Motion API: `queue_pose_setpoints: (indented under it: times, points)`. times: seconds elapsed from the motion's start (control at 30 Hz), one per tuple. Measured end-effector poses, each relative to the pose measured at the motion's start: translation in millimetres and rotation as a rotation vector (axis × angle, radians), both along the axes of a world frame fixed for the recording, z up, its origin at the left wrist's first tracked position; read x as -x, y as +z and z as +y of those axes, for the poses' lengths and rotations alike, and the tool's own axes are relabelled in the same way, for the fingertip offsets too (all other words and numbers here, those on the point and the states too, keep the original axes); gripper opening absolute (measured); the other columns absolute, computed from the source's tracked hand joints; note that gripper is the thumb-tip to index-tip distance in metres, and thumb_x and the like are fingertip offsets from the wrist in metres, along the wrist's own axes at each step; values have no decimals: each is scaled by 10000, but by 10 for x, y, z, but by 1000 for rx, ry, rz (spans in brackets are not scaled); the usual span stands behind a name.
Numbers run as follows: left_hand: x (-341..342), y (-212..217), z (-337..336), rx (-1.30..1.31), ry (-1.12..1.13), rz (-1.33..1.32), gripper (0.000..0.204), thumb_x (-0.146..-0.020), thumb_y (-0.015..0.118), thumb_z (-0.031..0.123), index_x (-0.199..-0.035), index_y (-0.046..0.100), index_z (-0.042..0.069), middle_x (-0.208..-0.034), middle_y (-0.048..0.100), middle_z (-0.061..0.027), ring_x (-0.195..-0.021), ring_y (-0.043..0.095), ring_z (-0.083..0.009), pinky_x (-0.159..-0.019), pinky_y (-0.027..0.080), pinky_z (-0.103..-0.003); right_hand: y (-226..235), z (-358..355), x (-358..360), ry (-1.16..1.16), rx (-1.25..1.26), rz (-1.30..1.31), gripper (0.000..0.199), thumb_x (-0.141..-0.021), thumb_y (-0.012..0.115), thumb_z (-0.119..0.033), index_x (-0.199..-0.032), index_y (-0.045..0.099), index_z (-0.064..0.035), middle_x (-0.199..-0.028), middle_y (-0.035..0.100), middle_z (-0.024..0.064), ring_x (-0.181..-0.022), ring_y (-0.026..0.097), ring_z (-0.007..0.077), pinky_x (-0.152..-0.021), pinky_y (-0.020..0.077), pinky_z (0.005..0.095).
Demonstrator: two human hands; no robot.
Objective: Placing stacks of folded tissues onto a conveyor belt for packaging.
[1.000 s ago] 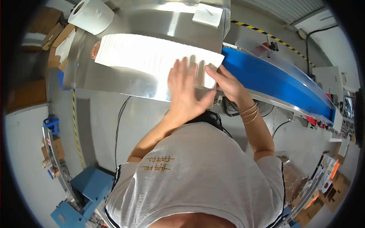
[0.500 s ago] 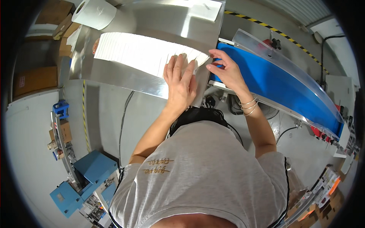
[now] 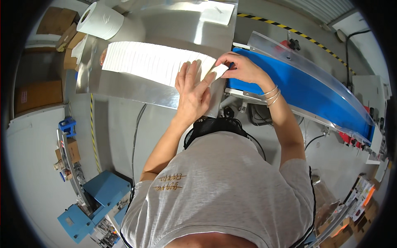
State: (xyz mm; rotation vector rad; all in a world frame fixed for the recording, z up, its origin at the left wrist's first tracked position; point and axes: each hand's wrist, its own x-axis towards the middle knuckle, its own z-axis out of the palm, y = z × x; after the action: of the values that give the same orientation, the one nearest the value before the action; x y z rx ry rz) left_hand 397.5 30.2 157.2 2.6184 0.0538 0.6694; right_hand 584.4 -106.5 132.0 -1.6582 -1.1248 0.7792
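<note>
On the metal desk [image 3: 169,31], a fanned row of white cards [image 3: 138,60] runs from left to right, its right end near the blue belt [image 3: 285,84]. The left hand [image 3: 191,93] rests on the row toward that end, fingers slightly spread. Just beside it, the right hand [image 3: 244,69] pinches the end card [image 3: 218,72] between thumb and fingers. A white roll [image 3: 105,24] sits far left; a white pad [image 3: 218,13] lies far right.
</note>
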Motion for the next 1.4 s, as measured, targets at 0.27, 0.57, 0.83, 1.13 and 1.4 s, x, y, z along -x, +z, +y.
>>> queue_pose_setpoints:
  times: [0.27, 0.57, 0.83, 1.13, 1.4]
  points:
    - [45, -18, 71, -6, 79, 3, 361, -790, 621, 84, -1151, 641, 83, -1421, 357, -205, -1342, 258, -443, -1080, 248, -510, -312, -388, -155, -429, -97, 223, 345, -920, 614, -296, -1067, 557, 11, -881, 591, 35, -770, 504, 85, -671, 440, 249]
    - [7, -125, 95, -30, 136, -34, 442, -794, 583, 4, -1234, 544, 26, -1384, 373, -195, -1306, 296, -421, -1063, 249, -529, -743, -1418, -285, -1128, 212, -80, 500, -862, 641, -426, -1054, 594, 33, -923, 653, 152, -830, 618, 217, -770, 477, 324]
    - [23, -136, 129, -112, 139, -68, 399, -827, 595, 13, -1221, 590, 74, -1343, 456, -172, -1285, 375, -389, -1053, 303, -486, -595, -2111, -474, -1365, 668, -729, 538, -808, 674, -438, -1156, 567, -41, -1099, 627, 176, -970, 602, 367, -845, 471, 421]
    - [42, -162, 100, -45, 105, -95, 391, -755, 604, -25, -1124, 656, 95, -1358, 448, -161, -1296, 338, -411, -1055, 249, -536, 50, -663, 271, -454, 53, -272, 532, -760, 761, -148, -1242, 540, -104, -1228, 560, 63, -1135, 538, 200, -934, 454, 344]
    - [22, -121, 212, 5, 50, -85, 283, -765, 670, 100, -1048, 692, 112, -1403, 371, -200, -1339, 246, -433, -1067, 201, -532, -207, -102, 199, -171, -145, -34, 266, -851, 686, -146, -1070, 553, -76, -1152, 562, 36, -1060, 508, 119, -883, 445, 266]
